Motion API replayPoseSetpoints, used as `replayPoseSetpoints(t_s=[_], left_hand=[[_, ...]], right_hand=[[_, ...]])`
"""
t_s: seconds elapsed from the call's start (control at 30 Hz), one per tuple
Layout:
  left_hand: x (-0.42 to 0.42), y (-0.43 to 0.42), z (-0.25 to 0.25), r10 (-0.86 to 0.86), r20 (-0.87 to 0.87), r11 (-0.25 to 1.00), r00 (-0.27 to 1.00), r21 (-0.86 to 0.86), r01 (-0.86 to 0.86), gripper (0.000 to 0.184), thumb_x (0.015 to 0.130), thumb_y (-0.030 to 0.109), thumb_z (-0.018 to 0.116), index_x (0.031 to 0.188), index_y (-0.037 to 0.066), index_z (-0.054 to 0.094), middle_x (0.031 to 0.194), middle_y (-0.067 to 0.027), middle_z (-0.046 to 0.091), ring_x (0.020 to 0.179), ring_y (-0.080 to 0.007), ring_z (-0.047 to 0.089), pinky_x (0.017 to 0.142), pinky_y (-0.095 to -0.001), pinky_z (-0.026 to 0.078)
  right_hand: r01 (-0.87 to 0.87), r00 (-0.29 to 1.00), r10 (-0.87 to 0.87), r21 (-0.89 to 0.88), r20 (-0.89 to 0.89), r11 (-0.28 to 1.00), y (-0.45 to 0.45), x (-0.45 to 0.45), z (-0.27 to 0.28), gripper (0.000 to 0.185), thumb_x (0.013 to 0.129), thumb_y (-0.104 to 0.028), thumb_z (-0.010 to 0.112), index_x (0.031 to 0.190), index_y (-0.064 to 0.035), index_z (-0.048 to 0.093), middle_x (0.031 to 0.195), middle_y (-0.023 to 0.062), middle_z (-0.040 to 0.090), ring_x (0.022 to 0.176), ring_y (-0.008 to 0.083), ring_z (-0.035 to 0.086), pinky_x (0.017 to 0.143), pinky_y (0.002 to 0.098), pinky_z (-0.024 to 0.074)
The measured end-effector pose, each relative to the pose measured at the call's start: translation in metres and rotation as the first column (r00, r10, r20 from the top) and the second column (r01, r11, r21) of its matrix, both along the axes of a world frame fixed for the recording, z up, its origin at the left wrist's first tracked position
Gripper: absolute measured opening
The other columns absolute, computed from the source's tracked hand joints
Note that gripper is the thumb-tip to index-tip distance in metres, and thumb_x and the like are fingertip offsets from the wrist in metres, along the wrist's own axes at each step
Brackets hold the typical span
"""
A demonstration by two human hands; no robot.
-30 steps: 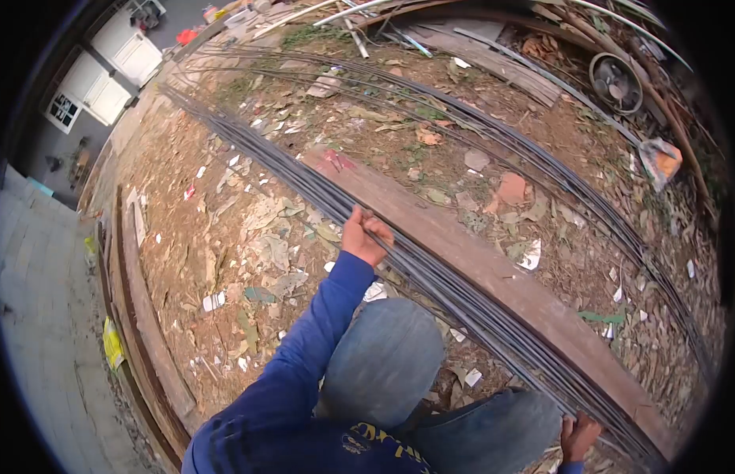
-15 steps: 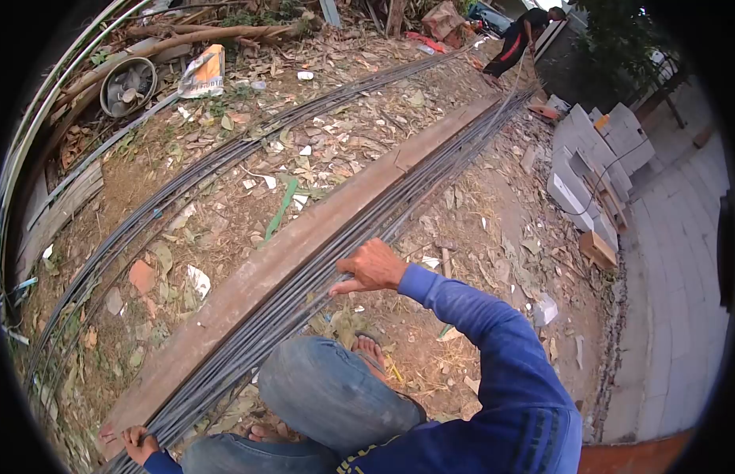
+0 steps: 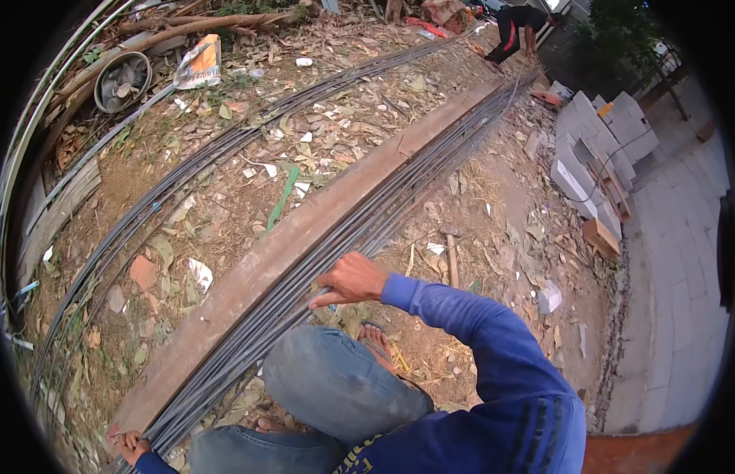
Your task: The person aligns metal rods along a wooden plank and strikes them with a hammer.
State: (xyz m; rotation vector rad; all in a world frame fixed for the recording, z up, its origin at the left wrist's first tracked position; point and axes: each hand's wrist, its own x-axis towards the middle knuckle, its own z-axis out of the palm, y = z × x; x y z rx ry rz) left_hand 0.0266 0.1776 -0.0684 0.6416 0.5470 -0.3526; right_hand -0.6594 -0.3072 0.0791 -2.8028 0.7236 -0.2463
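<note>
A long bundle of grey steel rebar rods (image 3: 320, 267) runs diagonally alongside a brown wooden board (image 3: 268, 251). My right hand (image 3: 353, 280) is closed around a rod at the near side of the bundle, just above my knee, with the thumb pointing left. Down at the lower left, my left hand (image 3: 133, 447) has its fingers curled at the near end of the rods, beside the board's end; part of its grip is hidden. A hammer (image 3: 453, 261) with a wooden handle lies on the ground right of my right hand.
Another person (image 3: 509, 35) bends over the far end of the rods. More thin rods (image 3: 170, 180) curve along the left. Grey blocks (image 3: 592, 154) are stacked at the right, beside a paved strip (image 3: 675, 276). A bucket (image 3: 122, 82) lies upper left among branches; leaves and shards litter the ground.
My right hand has shifted slightly left and down along the bundle, still gripping. The far person has bent lower, hands nearer the rod ends. More of the hammer shows.
</note>
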Motion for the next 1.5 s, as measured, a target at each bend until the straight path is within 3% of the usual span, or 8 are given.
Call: replayPoseSetpoints(t_s=[0.33, 0.5, 0.6, 0.77, 0.87, 1.13, 1.23, 1.5], left_hand=[[0.052, 0.004, 0.056, 0.058, -0.060, 0.998, 0.997, 0.012, -0.057, 0.033, 0.109, 0.015, 0.045, 0.077, 0.010, 0.045, 0.057, 0.0019, 0.024, 0.045, -0.0108, 0.019, 0.042, -0.0283, 0.019], [0.119, 0.035, -0.028, 0.000, 0.016, 0.994, 1.000, -0.113, 0.002, 0.036, 0.105, 0.010, 0.047, 0.069, 0.011, 0.039, 0.057, 0.0019, 0.026, 0.046, -0.0109, 0.019, 0.043, -0.0295, 0.019], [0.076, 0.023, 0.006, -0.019, -0.008, 0.976, 1.000, -0.217, 0.017, 0.034, 0.103, 0.012, 0.049, 0.070, 0.011, 0.040, 0.058, 0.0017, 0.029, 0.045, -0.0111, 0.021, 0.043, -0.0293, 0.019], [0.051, 0.028, -0.035, -0.057, 0.095, 0.978, 0.994, 0.204, 0.037, 0.033, 0.101, 0.016, 0.050, 0.070, 0.015, 0.040, 0.058, 0.0031, 0.033, 0.044, -0.0102, 0.026, 0.042, -0.0275, 0.022], [0.004, 0.030, -0.048, 0.017, 0.024, 0.998, 1.000, -0.061, -0.015, 0.039, 0.109, 0.030, 0.048, 0.073, 0.013, 0.045, 0.060, 0.0032, 0.038, 0.043, -0.0096, 0.026, 0.042, -0.0278, 0.022], [0.067, -0.039, 0.013, -0.078, 0.174, 0.997, 0.982, 0.001, 0.079, 0.050, 0.112, 0.045, 0.039, 0.073, 0.013, 0.041, 0.063, 0.0011, 0.036, 0.047, -0.0119, 0.026, 0.044, -0.0293, 0.024], [0.065, -0.034, 0.037, -0.104, 0.199, 0.943, 0.974, -0.291, 0.160, 0.047, 0.111, 0.040, 0.043, 0.074, 0.013, 0.041, 0.064, 0.0012, 0.036, 0.047, -0.0114, 0.026, 0.044, -0.0284, 0.023], [-0.017, -0.018, -0.045, 0.018, 0.004, 0.998, 1.000, -0.055, -0.018, 0.038, 0.108, 0.028, 0.047, 0.073, 0.013, 0.049, 0.059, 0.0032, 0.039, 0.042, -0.0088, 0.026, 0.040, -0.0259, 0.022]], right_hand=[[-0.107, 0.984, 0.106, 0.001, 0.142, 0.994, -0.022, 0.119, -0.046, 0.067, 0.087, -0.072, 0.065, 0.065, -0.0082, 0.069, 0.047, 0.0155, 0.052, 0.047, 0.0380, 0.056, 0.047, 0.0467, 0.0417], [-0.102, 0.982, 0.114, -0.082, 0.149, 0.991, -0.052, 0.151, -0.086, 0.069, 0.082, -0.075, 0.067, 0.064, -0.0088, 0.068, 0.050, 0.0152, 0.056, 0.048, 0.0369, 0.060, 0.047, 0.0465, 0.0443], [-0.122, 0.972, 0.141, -0.110, 0.185, 0.986, -0.070, 0.165, -0.092, 0.069, 0.082, -0.074, 0.067, 0.063, -0.0087, 0.065, 0.051, 0.0144, 0.058, 0.049, 0.0369, 0.060, 0.047, 0.0468, 0.0442], [-0.163, 0.982, 0.168, -0.062, 0.085, 0.985, -0.065, 0.162, -0.147, 0.068, 0.080, -0.077, 0.066, 0.068, -0.0099, 0.069, 0.060, 0.0148, 0.065, 0.058, 0.0365, 0.066, 0.055, 0.0480, 0.0493], [-0.158, 0.965, 0.181, -0.134, 0.189, 0.978, -0.057, 0.145, -0.151, 0.065, 0.080, -0.074, 0.069, 0.073, -0.0097, 0.072, 0.065, 0.0150, 0.067, 0.064, 0.0359, 0.068, 0.061, 0.0467, 0.0519], [-0.059, 0.984, 0.077, -0.110, 0.162, 0.992, -0.091, 0.160, -0.123, 0.065, 0.085, -0.071, 0.066, 0.075, -0.0069, 0.067, 0.069, 0.0126, 0.067, 0.067, 0.0349, 0.068, 0.061, 0.0459, 0.0508], [-0.072, 0.963, 0.115, -0.178, 0.244, 0.981, -0.090, 0.159, -0.113, 0.066, 0.083, -0.073, 0.066, 0.073, -0.0073, 0.067, 0.069, 0.0124, 0.067, 0.067, 0.0337, 0.068, 0.059, 0.0453, 0.0508], [-0.071, 0.986, 0.080, -0.067, 0.148, 0.995, -0.070, 0.135, -0.148, 0.070, 0.078, -0.077, 0.068, 0.067, -0.0076, 0.068, 0.065, 0.0135, 0.067, 0.065, 0.0351, 0.068, 0.060, 0.0459, 0.0523]])
